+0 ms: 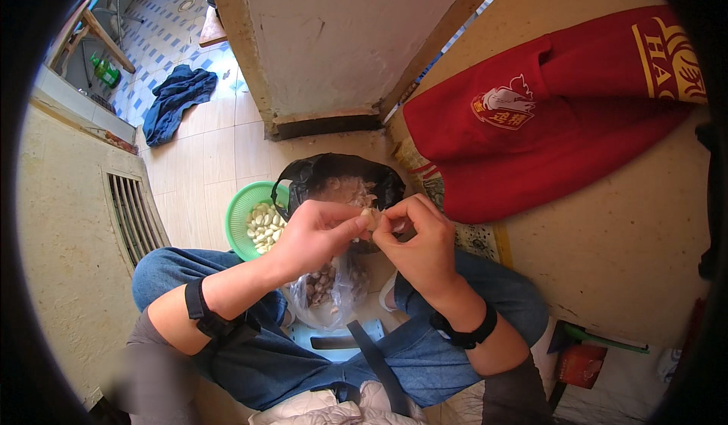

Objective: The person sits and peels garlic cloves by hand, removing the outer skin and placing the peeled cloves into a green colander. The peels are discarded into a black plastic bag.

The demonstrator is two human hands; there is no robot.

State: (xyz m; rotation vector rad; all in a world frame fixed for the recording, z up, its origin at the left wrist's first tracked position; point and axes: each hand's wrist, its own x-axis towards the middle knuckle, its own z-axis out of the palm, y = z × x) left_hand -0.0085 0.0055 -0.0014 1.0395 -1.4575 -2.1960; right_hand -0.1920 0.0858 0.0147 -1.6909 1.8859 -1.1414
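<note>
A garlic clove (369, 218) is pinched between the thumb and fingers of my left hand (315, 233). Against its other side, my right hand (418, 240) grips thin garlic skin (401, 224) at its fingertips. Both hands meet above a black plastic bag (335, 166) whose opening shows a heap of papery skins (346, 189). Partly behind my left wrist stands a green plastic colander (233, 223) with many peeled white cloves (265, 227) in it. Below my hands, a clear plastic bag (341, 288) contains unpeeled cloves (319, 286).
Between my knees is a light-blue plastic stool (333, 337). A red apron (500, 118) hangs over the panel on the right. A wall end (341, 44) rises ahead. Dark blue cloth (177, 101) lies on the floor, with a green pump bottle (106, 71) beyond it. A vent grille (133, 214) is on the left.
</note>
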